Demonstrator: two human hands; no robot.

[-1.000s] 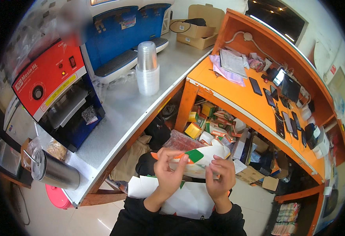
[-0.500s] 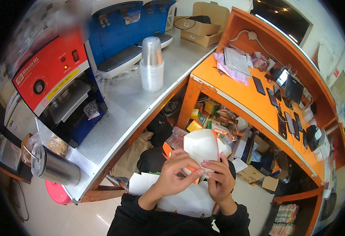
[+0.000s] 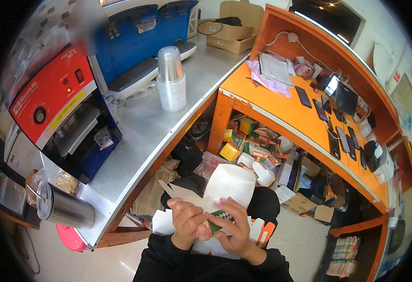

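Observation:
Between my hands is a partly folded white paper food box (image 3: 231, 184), its square lid panel standing up on the far side and a green printed patch showing near my fingers. My left hand (image 3: 187, 220) is closed on the box's left side, beside a raised flap. At the near right side, my right hand (image 3: 235, 229) grips the box with bent fingers and thumb. Flat white carton sheets (image 3: 220, 249) lie on my lap below both hands. An orange-and-white printed carton edge (image 3: 265, 232) shows just right of my right hand.
To the left, a metal counter (image 3: 135, 136) holds a red-and-black sealing machine (image 3: 60, 103), stacked plastic cups (image 3: 171, 89) and a steel tumbler (image 3: 69, 207). An orange desk (image 3: 281, 105) with several phones stands at right. Folded boxes (image 3: 257, 145) pile up beneath it.
The box has turned and tilted, so its green printed patch now faces up between my hands. My left hand has closed more tightly, and both hands have moved slightly left and down.

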